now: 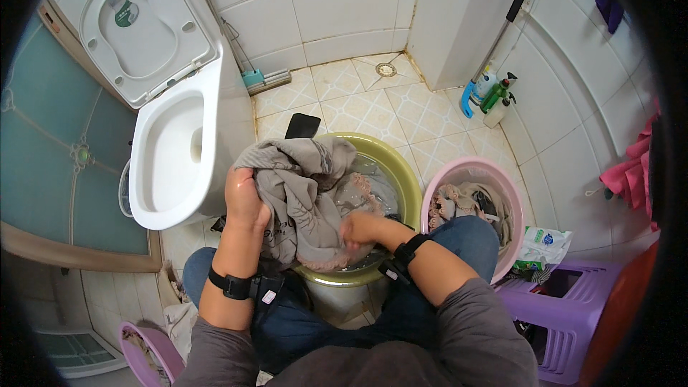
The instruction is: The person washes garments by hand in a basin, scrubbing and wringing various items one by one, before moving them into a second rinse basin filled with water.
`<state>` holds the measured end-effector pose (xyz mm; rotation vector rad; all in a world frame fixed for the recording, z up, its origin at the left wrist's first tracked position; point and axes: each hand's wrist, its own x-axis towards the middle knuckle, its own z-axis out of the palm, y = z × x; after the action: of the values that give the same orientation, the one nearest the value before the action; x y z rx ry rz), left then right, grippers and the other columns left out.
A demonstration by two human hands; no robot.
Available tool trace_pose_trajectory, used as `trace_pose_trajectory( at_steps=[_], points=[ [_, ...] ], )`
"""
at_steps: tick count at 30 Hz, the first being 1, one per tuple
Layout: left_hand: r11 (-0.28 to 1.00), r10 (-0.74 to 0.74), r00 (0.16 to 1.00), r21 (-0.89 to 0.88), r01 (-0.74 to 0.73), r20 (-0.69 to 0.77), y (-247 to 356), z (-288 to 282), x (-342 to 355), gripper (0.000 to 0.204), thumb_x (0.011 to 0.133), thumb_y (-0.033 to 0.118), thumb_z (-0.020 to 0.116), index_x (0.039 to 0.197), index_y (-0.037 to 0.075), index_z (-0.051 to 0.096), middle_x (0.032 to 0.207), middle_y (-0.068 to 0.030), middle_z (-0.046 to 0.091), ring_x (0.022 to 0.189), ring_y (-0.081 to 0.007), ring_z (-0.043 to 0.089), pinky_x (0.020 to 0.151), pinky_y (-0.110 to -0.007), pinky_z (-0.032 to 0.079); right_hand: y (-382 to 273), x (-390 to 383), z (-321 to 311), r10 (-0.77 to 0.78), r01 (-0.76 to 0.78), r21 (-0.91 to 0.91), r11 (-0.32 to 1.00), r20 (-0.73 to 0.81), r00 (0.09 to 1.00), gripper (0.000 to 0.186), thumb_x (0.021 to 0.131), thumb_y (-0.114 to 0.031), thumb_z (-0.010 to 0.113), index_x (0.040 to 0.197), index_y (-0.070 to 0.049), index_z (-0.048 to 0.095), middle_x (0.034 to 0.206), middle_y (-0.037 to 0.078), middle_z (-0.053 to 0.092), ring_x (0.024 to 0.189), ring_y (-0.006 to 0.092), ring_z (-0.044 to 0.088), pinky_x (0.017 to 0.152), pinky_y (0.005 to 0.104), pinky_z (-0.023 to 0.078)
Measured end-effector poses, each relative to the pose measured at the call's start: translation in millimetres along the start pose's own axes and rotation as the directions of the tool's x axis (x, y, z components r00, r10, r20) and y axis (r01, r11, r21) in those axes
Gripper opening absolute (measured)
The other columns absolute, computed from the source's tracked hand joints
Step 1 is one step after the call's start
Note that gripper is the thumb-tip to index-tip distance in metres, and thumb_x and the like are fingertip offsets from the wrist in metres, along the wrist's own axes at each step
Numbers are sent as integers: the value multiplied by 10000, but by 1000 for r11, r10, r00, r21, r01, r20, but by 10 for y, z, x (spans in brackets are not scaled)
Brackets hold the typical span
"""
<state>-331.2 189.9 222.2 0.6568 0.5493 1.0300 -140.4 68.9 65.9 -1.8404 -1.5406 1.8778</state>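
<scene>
A wet grey-beige garment (pixel 297 193) with dark print and a frilly pink edge is bunched over the left side of an olive-green basin (pixel 408 193). Its lower part lies in the water. My left hand (pixel 245 199) grips the raised bundle from the left, with the fingers mostly hidden behind the cloth. Lower down, my right hand (pixel 358 229) is closed on a fold of the same garment, slightly smeared by motion. Between my knees, the basin holds water and more soaked cloth.
Right of the basin stands a pink tub (pixel 516 222) of clothes, near a purple stool (pixel 573 315) and a white-green packet (pixel 545 247). A toilet (pixel 172 158) is at left. Spray bottles (pixel 494 97) and a mop (pixel 469 97) stand by the right wall. Behind the basin lies a black object (pixel 303 126).
</scene>
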Motion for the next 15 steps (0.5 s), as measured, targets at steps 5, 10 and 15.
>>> trace_pose_trajectory(
  at_steps=[5, 10, 15],
  points=[
    [1000, -2, 994, 2, 2, 108, 148, 174, -177, 309, 935, 108, 403, 1083, -93, 586, 1053, -180, 637, 956, -277, 636, 862, -364, 518, -267, 24, -171, -253, 266, -71, 961, -604, 756, 246, 811, -167, 625, 1026, -49, 623, 931, 173, 655, 931, 355, 629, 805, 412, 501],
    [995, 51, 980, -91, -34, 190, 256, 305, -291, 326, 951, 152, 406, 1103, -79, 579, 1079, -184, 631, 986, -289, 628, 885, -382, 512, -375, 162, -177, -597, 605, -204, 770, -563, 571, 342, 778, -144, 664, 1104, -47, 624, 1157, 212, 575, 1081, 393, 543, 896, 395, 449],
    [984, 98, 982, -161, -72, 164, 357, 301, -221, 329, 964, 173, 395, 1125, -58, 563, 1111, -191, 614, 1010, -308, 615, 902, -412, 511, -385, -58, -18, -690, 615, -320, 720, -426, 586, 400, 746, -150, 691, 1128, -56, 616, 1221, 192, 540, 1151, 413, 476, 952, 425, 410]
  ],
)
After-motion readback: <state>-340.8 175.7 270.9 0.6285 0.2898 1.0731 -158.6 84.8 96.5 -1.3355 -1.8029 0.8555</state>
